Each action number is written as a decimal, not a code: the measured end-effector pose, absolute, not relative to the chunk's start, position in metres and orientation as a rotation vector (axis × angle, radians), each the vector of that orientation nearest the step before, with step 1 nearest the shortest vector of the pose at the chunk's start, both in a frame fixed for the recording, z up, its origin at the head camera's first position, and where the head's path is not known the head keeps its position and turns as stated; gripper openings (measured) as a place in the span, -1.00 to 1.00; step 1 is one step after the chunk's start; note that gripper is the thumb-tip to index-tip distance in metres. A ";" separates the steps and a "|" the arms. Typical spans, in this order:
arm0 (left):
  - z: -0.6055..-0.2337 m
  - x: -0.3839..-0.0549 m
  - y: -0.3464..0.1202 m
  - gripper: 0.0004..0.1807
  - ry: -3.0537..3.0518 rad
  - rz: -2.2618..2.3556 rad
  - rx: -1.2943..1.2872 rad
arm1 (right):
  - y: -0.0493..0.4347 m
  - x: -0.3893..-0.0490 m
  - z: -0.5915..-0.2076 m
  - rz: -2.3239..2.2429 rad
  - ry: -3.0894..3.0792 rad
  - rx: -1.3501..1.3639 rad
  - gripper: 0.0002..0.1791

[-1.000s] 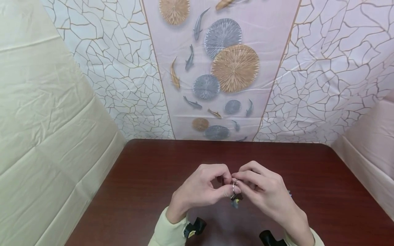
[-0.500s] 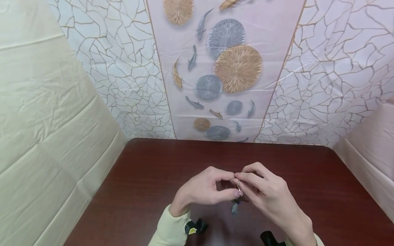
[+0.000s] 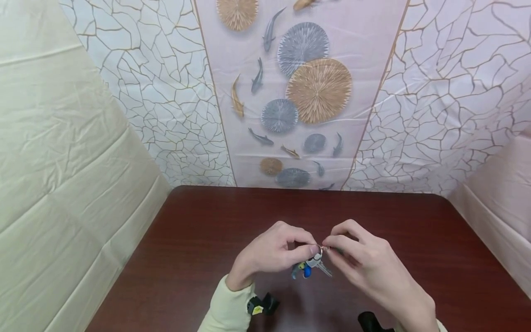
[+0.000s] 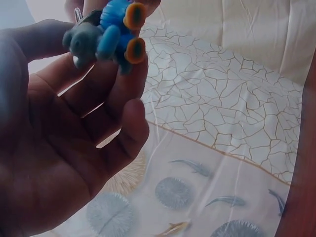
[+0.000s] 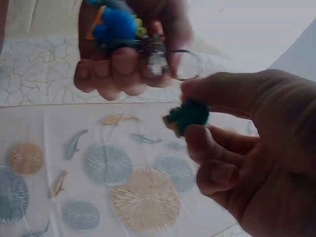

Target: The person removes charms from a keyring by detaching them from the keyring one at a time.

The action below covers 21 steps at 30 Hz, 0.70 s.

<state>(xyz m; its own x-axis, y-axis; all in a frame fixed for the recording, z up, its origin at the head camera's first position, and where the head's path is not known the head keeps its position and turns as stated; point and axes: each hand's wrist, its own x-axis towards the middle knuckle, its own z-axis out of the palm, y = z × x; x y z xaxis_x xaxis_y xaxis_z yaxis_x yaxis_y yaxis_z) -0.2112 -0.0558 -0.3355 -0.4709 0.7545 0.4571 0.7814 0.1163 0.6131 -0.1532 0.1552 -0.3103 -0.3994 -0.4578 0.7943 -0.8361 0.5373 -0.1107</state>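
My left hand (image 3: 274, 253) pinches a key ring (image 3: 321, 251) between thumb and index finger above the table. Below the ring hang silver keys (image 3: 319, 264) and a small blue charm (image 3: 307, 271). In the left wrist view a figurine charm (image 4: 109, 30), grey and blue with orange feet, dangles in front of the fingers. My right hand (image 3: 371, 265) faces the left one, thumb and index fingertips at the ring's right side. The right wrist view shows a small dark green charm (image 5: 193, 117) at those fingertips; its attachment is hidden by them.
A dark red-brown table (image 3: 199, 230) lies under both hands. Behind it hangs a patterned cloth (image 3: 265, 138) with fish and round motifs. Plain pale cloth (image 3: 83, 184) closes the left side, and pinkish cloth (image 3: 498, 184) the right. Black wrist cameras (image 3: 265, 304) sit near both wrists.
The right fingers have moved slightly right, away from the left fingertips, and the ring shows between the hands. The keys and blue charm have swung into view below the left thumb.
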 end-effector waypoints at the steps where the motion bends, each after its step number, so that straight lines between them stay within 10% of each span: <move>1: -0.336 -0.211 -0.056 -0.80 -2.320 -1.312 -1.591 | 0.157 -0.152 -0.310 0.677 -2.080 1.057 -0.66; 7: -0.337 -0.212 -0.055 -0.81 -2.309 -1.356 -1.534 | 0.162 -0.149 -0.310 0.831 -2.151 1.149 -0.97; 21: -0.336 -0.209 -0.051 -0.73 -2.259 -1.278 -1.407 | 0.149 -0.155 -0.315 1.215 -2.142 1.103 -0.70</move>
<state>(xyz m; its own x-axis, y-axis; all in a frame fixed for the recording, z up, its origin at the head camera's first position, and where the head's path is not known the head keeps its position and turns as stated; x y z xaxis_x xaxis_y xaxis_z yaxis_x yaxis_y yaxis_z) -0.2091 -0.0506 -0.3359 -0.5321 0.6409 0.5533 0.8042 0.1782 0.5669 -0.1553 0.1489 -0.3153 -0.5851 -0.4247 0.6908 -0.8109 0.2957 -0.5050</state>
